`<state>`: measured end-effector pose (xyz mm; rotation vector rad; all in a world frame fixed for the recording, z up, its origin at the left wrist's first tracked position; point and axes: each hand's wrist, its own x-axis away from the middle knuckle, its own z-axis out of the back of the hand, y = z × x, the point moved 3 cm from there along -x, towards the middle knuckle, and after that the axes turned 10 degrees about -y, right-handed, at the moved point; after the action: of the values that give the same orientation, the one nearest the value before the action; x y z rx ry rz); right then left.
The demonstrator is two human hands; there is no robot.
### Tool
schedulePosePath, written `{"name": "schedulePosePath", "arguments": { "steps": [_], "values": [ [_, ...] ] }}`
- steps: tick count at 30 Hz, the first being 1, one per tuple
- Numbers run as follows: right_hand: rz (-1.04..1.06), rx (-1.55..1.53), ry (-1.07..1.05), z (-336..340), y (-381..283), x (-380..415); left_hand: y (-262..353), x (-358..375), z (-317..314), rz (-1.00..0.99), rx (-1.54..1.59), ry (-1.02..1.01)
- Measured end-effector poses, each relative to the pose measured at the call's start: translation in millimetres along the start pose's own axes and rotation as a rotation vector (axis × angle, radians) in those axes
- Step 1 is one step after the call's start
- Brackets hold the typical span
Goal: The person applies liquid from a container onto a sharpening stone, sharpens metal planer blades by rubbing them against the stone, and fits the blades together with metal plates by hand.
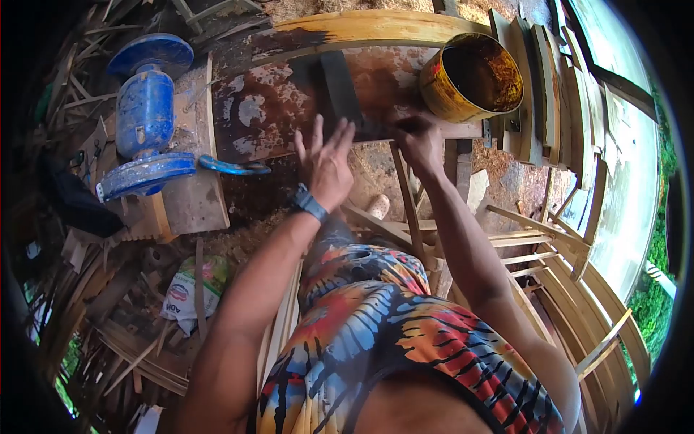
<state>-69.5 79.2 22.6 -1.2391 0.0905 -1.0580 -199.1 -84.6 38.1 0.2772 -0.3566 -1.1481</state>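
Observation:
A dark flat wood piece (339,85) lies across the stained work board (271,108). My left hand (329,160), with a watch at the wrist, has its fingers spread at the near end of that piece. To its right, my right hand (419,145) is closed at the near edge of the board, its fingers around something dark that I cannot make out. Just beyond my right hand stands a yellow bucket (448,98), its inside stained dark brown.
A blue machine (144,112) stands at the left, with a blue-handled tool (233,167) beside it. Wooden boards (538,94) are stacked at the right. Slatted wooden frames (571,253) stand at the lower right. A printed bag (189,293) lies at the lower left.

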Motion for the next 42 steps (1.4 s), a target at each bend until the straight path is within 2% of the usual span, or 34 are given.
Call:
{"name": "schedulePosePath", "arguments": {
  "steps": [2, 4, 7, 10, 12, 14, 15, 17, 20, 24, 27, 30, 34, 36, 40, 42],
  "values": [
    [0.106, 0.072, 0.087, -7.6, -9.1, -29.2, -17.6, -23.5, 4.8, 0.002, -0.053, 0.046],
    [0.129, 0.182, 0.051, -21.0, -20.8, -66.8, -37.9, -46.9, 10.8, 0.050, -0.124, 0.072],
    [0.134, 0.098, 0.055, -26.6, -32.2, -74.0, -41.0, -48.1, 16.2, 0.054, -0.175, 0.072],
    [0.073, 0.187, -0.002, -13.4, -25.2, -30.2, -14.4, -6.5, 7.5, 0.063, -0.106, 0.045],
    [0.136, 0.107, -0.043, -12.6, -13.6, -16.2, -1.1, 15.3, 3.1, 0.089, -0.040, 0.000],
    [0.134, 0.001, -0.040, -16.3, -10.9, -7.0, -5.9, 12.4, 4.8, 0.081, -0.093, 0.004],
    [0.133, 0.144, -0.009, -15.1, -25.5, -15.2, -13.4, 4.3, 6.3, 0.081, -0.120, 0.031],
    [0.116, 0.168, 0.014, -27.7, -32.5, -57.3, -35.7, -22.3, 9.4, 0.088, -0.162, 0.112],
    [0.122, 0.132, -0.017, -34.9, -52.8, -63.1, -53.9, -43.2, 20.9, 0.114, -0.193, 0.077],
    [0.082, 0.260, -0.069, -20.7, -31.8, -39.1, -31.0, -7.0, 9.0, 0.101, -0.139, 0.078],
    [0.168, 0.256, -0.080, -19.0, -15.5, -19.8, -19.5, 11.2, 3.1, 0.079, -0.060, 0.083],
    [0.068, 0.300, -0.105, -26.7, -38.1, -49.1, -40.5, -17.5, 10.9, 0.130, -0.178, 0.065],
    [0.078, 0.334, -0.144, -39.1, -60.3, -85.3, -69.6, -57.0, 21.5, 0.147, -0.239, 0.129],
    [0.123, 0.329, -0.070, -34.7, -58.2, -69.2, -59.2, -44.3, 16.2, 0.146, -0.231, 0.128],
    [0.145, 0.350, -0.056, -19.9, -19.3, -30.3, -22.2, 2.3, 1.6, 0.126, -0.101, 0.115],
    [0.198, 0.352, -0.064, -17.8, -13.5, -24.0, -23.3, 5.1, -3.1, 0.123, -0.084, 0.131]
  ]
}}
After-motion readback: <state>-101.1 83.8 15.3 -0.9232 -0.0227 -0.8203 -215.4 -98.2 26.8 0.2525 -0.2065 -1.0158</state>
